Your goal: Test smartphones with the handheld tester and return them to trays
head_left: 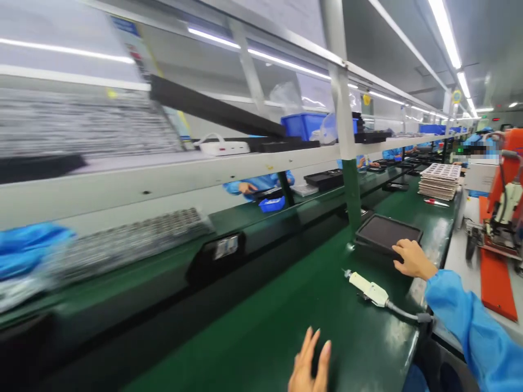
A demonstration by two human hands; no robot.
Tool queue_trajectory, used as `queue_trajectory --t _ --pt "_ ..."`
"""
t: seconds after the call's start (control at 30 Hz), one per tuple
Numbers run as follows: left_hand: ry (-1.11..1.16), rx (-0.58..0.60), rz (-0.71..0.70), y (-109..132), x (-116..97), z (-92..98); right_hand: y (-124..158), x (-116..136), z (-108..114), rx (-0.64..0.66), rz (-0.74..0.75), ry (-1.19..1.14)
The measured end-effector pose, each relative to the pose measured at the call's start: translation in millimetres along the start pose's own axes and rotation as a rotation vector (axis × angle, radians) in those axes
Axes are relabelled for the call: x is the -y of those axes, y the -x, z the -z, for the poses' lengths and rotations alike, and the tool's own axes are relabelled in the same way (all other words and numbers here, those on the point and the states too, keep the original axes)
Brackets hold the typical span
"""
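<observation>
My right hand point(412, 259), in a blue sleeve, rests on the near edge of a flat black tray point(388, 231) lying on the green workbench point(286, 316). My left hand point(310, 362) hovers open at the bottom of the view, fingers apart, holding nothing. Between the two hands lies a white handheld tool point(370, 288) with a grey cable running toward the bench edge.
A white shelf rail point(204, 169) on a green post point(351, 190) runs along the line, with blue bins point(302, 124) above. A stack of trays point(440, 181) stands further along. An orange machine point(504, 207) is at right. People in blue work across the line.
</observation>
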State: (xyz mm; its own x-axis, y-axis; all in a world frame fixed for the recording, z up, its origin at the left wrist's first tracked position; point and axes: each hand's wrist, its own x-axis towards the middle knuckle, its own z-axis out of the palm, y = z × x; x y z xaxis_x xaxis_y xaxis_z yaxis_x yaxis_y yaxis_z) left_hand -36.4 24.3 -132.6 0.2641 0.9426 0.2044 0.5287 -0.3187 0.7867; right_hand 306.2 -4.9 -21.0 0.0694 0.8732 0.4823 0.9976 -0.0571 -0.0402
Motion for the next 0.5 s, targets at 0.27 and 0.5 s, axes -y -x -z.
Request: queue_trajectory --t 0.27,0.5 --pt "0.022 -0.005 -0.05 -26 -32 -54.0 -3 70 -11 0.067 0.169 -0.039" --pt "-0.083 -0.004 -0.116 -12 -18 -64.8 -78 123 -57 0.225 0.246 0.038"
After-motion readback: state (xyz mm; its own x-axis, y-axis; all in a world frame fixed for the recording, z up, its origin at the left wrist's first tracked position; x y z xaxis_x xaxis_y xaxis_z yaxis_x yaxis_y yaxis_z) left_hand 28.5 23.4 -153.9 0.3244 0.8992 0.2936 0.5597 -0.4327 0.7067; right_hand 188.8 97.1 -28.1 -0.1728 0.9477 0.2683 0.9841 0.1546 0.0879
